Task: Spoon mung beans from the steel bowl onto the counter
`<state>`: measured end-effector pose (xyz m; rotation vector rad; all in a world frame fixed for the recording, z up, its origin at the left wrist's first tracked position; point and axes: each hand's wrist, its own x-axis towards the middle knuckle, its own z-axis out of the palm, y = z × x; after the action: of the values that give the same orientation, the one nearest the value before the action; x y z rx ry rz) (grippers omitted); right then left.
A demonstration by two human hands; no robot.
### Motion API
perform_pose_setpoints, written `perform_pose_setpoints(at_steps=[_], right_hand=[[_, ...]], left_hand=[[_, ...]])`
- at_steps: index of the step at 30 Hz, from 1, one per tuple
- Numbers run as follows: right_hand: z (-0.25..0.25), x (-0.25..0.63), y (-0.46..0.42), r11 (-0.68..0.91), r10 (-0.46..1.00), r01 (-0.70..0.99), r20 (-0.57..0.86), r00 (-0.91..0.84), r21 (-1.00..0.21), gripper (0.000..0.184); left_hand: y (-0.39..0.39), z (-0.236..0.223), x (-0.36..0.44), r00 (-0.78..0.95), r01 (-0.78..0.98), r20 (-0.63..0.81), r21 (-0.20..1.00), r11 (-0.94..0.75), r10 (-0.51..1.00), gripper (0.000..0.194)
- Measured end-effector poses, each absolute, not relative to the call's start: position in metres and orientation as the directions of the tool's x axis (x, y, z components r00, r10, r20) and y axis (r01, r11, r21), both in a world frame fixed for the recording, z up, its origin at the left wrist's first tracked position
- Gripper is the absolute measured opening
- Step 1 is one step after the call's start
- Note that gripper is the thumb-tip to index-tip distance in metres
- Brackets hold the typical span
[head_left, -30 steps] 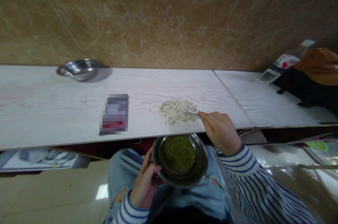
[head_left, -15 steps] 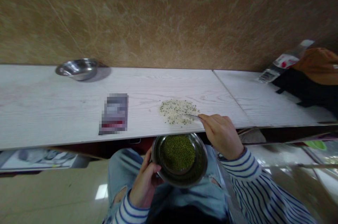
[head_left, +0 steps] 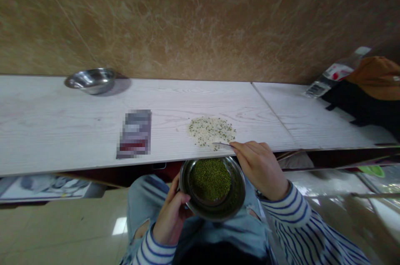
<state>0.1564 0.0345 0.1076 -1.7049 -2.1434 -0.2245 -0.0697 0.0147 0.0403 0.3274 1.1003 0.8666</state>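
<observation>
A steel bowl [head_left: 233,204] heaped with green beans rests on my lap, just below the table's front edge. My left hand [head_left: 170,215] grips its left rim, fingers curled round it. My right hand [head_left: 261,167] pinches thin metal tweezers [head_left: 222,145], whose tips sit at the near edge of a small pile of white rice mixed with green beans [head_left: 211,130] on the white wooden table [head_left: 62,131]. The hand hovers over the table edge, right of the bowl.
An empty steel bowl [head_left: 91,80] stands at the back left by the brown marble wall. A dark flat phone-like object [head_left: 135,133] lies left of the pile. At the far right are a plastic packet [head_left: 336,72] and an orange and black bundle [head_left: 373,90].
My right hand has drawn the tweezers back from the middle of the pile toward its near edge and the bowl. The left hand and the bowl have stayed put.
</observation>
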Motion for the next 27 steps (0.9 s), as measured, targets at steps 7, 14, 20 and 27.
perform_pose_setpoints(at_steps=[7, 14, 20, 27], right_hand=[[0.107, 0.160, 0.028, 0.255, 0.897, 0.958, 0.401, -0.183, -0.131, 0.022], [0.108, 0.159, 0.024, 0.260, 0.901, 0.954, 0.392, -0.185, -0.148, 0.023], [0.109, 0.161, 0.019, 0.264, 0.901, 0.953, 0.391, -0.188, -0.150, 0.022], [0.108, 0.164, 0.018, 0.253, 0.898, 0.956, 0.403, -0.176, -0.147, 0.022]], left_hand=[[0.014, 0.043, -0.070, 0.186, -0.450, -0.626, 0.631, 0.632, 0.757, 0.070], [0.014, 0.042, -0.070, 0.192, -0.445, -0.623, 0.633, 0.633, 0.758, 0.070], [0.014, 0.040, -0.070, 0.200, -0.453, -0.621, 0.627, 0.633, 0.758, 0.072], [0.014, 0.041, -0.070, 0.192, -0.456, -0.621, 0.629, 0.630, 0.760, 0.070]])
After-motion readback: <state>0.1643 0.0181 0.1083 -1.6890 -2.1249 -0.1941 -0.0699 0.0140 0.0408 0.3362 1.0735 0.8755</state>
